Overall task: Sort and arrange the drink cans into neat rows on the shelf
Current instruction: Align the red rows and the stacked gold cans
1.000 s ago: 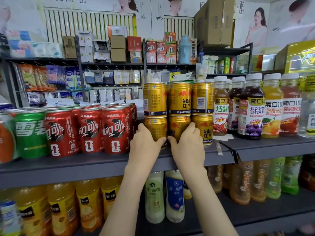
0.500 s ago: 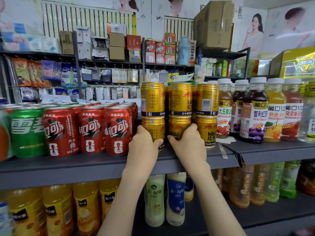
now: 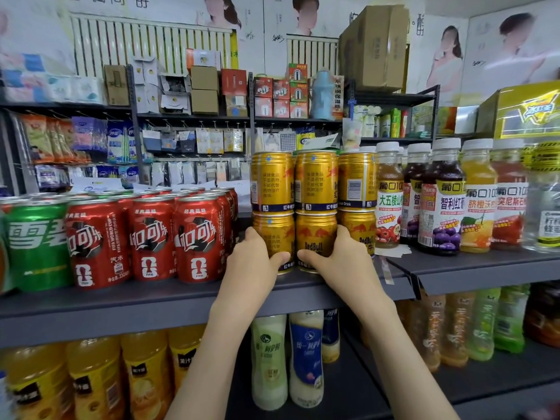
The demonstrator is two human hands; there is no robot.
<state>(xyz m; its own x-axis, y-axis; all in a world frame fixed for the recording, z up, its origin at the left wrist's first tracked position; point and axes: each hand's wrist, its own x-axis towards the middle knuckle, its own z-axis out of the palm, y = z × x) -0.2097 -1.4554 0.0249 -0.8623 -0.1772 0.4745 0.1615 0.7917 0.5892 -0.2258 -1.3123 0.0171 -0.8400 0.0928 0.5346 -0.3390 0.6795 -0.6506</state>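
Gold cans (image 3: 315, 237) gripped low — left hand (image 3: 254, 263), right hand (image 3: 342, 263); fingers (image 3: 344, 234) curled behind (tips hidden).

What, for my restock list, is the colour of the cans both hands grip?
Gold cans, dark blue band at the base; head view.

Gold cans (image 3: 315, 180) stand stacked two high on the grey shelf (image 3: 121, 301), between red cans (image 3: 151, 237) and juice bottles (image 3: 441, 204). The left hand (image 3: 251, 262) grips the left bottom can (image 3: 272, 234), the right hand (image 3: 342, 263) the middle bottom can (image 3: 315, 234); fingers probably curl behind, hidden.
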